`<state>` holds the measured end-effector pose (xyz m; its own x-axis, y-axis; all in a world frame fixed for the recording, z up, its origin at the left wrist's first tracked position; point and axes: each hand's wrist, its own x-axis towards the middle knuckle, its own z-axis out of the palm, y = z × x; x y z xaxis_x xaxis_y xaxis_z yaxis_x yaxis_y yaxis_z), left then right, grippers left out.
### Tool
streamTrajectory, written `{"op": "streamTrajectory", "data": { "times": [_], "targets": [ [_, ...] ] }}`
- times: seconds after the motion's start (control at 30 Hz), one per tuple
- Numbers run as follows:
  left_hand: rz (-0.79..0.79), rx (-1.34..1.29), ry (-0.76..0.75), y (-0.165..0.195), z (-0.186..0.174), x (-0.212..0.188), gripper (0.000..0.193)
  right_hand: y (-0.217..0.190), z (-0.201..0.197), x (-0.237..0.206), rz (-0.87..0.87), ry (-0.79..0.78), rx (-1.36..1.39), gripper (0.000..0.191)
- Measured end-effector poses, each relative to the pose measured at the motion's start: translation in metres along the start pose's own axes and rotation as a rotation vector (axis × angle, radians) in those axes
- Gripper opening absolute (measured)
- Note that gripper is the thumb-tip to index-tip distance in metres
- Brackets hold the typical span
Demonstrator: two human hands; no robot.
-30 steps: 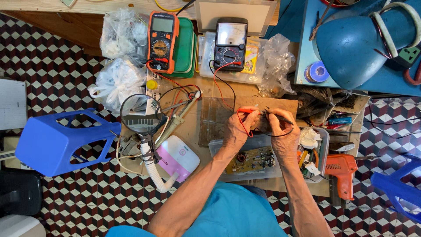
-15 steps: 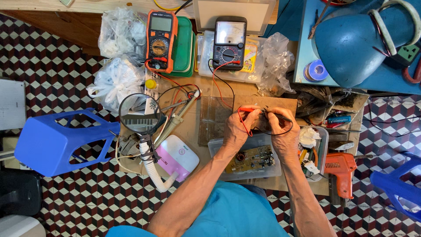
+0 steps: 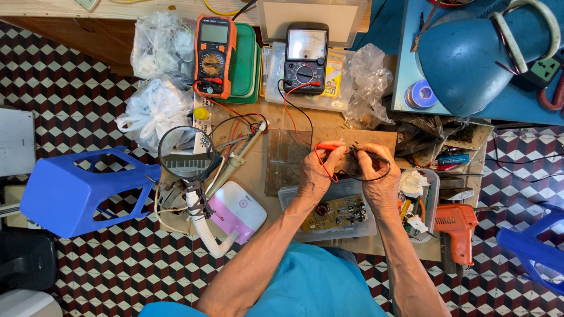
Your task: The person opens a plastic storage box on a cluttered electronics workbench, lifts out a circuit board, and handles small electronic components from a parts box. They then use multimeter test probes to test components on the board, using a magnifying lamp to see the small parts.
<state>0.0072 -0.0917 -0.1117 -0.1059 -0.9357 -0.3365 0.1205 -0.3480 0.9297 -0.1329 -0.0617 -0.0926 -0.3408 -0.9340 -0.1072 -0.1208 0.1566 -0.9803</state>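
Red probe (image 3: 329,147) pinched in left hand (image 3: 314,173); right hand (image 3: 376,176) adjacent.

Two multimeters (image 3: 215,56) (image 3: 305,57), two blue stools (image 3: 79,191) (image 3: 531,249), one magnifier (image 3: 188,154).

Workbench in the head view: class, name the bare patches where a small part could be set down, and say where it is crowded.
One bare strip of brown benchtop lies between the round magnifier and the clear plastic sheet, though wires cross its upper end. Another lies under the black analogue multimeter. It is crowded right of the right hand, round the orange glue gun.
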Motion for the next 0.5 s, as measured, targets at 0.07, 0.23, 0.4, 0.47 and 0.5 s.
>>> {"op": "streamTrajectory", "data": {
  "times": [0.07,0.23,0.4,0.47,0.5],
  "targets": [
    [-0.006,-0.009,-0.01,0.0,0.0,0.0,0.026,0.004,-0.001,0.0,0.008,0.001,0.005,0.013],
    [-0.007,0.045,0.001,0.004,-0.001,0.002,0.026,0.013,-0.001,0.002,-0.04,0.011,-0.022,0.013],
    [-0.018,0.018,0.017,0.013,-0.001,0.006,0.023,0.007,0.002,0.009,0.042,0.014,0.005,0.016],
    [-0.02,0.018,0.014,0.015,-0.001,0.008,0.023,0.004,0.003,0.012,0.078,0.014,0.02,0.017],
    [-0.028,0.017,0.012,0.015,-0.001,0.008,0.023,0.003,0.003,0.011,0.097,0.01,0.024,0.017]
  ]
}}
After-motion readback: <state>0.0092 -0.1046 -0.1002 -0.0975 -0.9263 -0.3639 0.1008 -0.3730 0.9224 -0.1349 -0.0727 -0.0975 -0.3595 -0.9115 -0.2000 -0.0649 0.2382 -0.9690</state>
